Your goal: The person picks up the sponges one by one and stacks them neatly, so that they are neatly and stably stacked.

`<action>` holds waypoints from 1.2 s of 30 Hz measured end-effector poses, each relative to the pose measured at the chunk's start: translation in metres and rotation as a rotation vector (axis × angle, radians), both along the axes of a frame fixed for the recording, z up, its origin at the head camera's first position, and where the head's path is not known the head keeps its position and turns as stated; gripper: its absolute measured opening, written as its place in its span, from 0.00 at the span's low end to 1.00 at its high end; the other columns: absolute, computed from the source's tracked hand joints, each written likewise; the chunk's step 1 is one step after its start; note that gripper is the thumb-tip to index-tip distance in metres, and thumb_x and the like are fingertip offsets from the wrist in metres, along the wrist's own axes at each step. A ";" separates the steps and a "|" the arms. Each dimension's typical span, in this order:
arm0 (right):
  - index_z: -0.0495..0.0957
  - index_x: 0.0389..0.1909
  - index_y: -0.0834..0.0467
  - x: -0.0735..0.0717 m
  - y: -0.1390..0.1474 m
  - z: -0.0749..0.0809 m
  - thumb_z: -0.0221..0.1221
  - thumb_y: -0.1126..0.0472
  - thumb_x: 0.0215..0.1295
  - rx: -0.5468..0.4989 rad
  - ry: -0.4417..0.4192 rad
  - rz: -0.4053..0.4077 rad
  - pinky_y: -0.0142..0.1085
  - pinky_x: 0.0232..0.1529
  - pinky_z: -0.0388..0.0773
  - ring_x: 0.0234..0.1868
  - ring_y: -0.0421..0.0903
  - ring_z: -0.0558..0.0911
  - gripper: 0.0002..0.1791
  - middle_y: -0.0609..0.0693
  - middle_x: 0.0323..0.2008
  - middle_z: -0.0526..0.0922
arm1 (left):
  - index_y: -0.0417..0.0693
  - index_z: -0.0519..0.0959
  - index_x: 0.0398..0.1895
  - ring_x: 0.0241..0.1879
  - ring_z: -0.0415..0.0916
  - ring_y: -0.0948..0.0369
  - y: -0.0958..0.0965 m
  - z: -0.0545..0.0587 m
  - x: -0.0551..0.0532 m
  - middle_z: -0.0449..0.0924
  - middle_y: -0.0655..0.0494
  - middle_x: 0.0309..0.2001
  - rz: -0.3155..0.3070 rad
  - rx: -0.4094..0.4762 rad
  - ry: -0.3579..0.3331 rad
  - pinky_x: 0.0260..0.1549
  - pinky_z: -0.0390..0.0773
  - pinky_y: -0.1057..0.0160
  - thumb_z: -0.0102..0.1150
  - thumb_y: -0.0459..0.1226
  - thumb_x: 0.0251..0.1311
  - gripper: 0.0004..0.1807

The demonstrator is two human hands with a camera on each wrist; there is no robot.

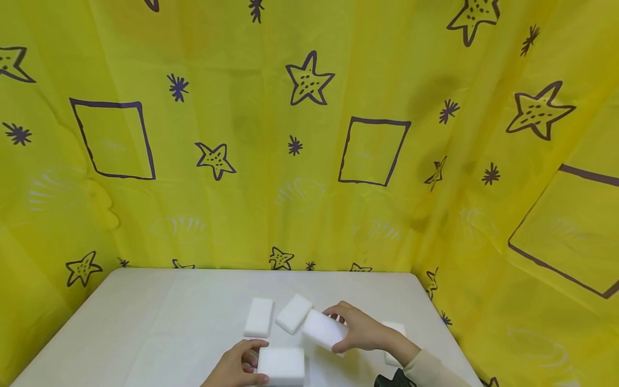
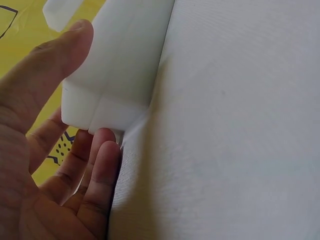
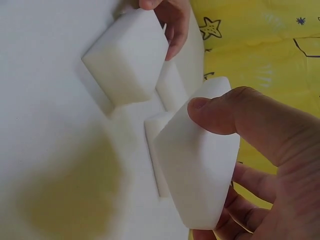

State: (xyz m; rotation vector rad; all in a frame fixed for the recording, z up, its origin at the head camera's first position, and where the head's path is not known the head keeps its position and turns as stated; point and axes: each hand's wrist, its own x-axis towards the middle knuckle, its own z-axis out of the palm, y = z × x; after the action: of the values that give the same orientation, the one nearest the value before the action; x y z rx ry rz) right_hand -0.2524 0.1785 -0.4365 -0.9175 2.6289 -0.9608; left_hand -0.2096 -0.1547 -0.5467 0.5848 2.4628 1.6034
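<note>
Yellow star-print curtain hangs beyond the seamed white foam block, which sits on the white desk. Left hand at that block's left end, fingers curled, gripping. Right hand right of it, fingers grasping a foam block above desk level. Beyond it, two flat blocks; right of it, another, partly behind the forearm.

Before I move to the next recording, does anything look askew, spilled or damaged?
One white sponge block lies askew on the table, turned relative to the straighter sponge block at its left. No spill or damage shows.
</note>
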 end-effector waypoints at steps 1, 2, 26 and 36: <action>0.75 0.58 0.58 0.000 -0.001 0.000 0.76 0.59 0.43 0.003 0.003 0.004 0.31 0.43 0.73 0.44 0.39 0.71 0.37 0.44 0.45 0.73 | 0.40 0.75 0.59 0.33 0.71 0.70 0.000 0.000 0.000 0.73 0.54 0.37 0.001 -0.001 -0.001 0.33 0.78 0.69 0.78 0.42 0.46 0.36; 0.75 0.58 0.58 -0.001 -0.002 0.000 0.76 0.59 0.43 0.004 0.002 0.008 0.31 0.43 0.73 0.44 0.39 0.71 0.37 0.44 0.45 0.73 | 0.40 0.75 0.59 0.33 0.71 0.70 0.000 0.001 0.000 0.73 0.54 0.37 0.002 -0.001 -0.002 0.33 0.78 0.70 0.78 0.42 0.46 0.36; 0.76 0.56 0.57 0.003 -0.032 0.001 0.76 0.62 0.42 -0.005 -0.044 0.071 0.30 0.47 0.73 0.46 0.36 0.71 0.35 0.44 0.45 0.73 | 0.42 0.75 0.60 0.31 0.72 0.67 -0.001 0.000 0.001 0.73 0.54 0.35 0.003 0.009 -0.031 0.33 0.77 0.69 0.78 0.43 0.46 0.36; 0.77 0.55 0.55 0.006 -0.039 -0.003 0.76 0.61 0.41 0.008 -0.033 0.099 0.29 0.46 0.73 0.45 0.34 0.72 0.35 0.42 0.44 0.73 | 0.40 0.75 0.58 0.31 0.73 0.69 -0.001 -0.003 -0.001 0.73 0.54 0.35 0.009 0.009 -0.011 0.32 0.78 0.69 0.79 0.42 0.45 0.36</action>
State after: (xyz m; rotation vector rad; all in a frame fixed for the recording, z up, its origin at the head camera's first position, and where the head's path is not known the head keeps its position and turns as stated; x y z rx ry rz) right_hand -0.2468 0.1391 -0.4395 -1.0109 2.5315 -0.9331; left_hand -0.2101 -0.1553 -0.5492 0.5648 2.4550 1.6175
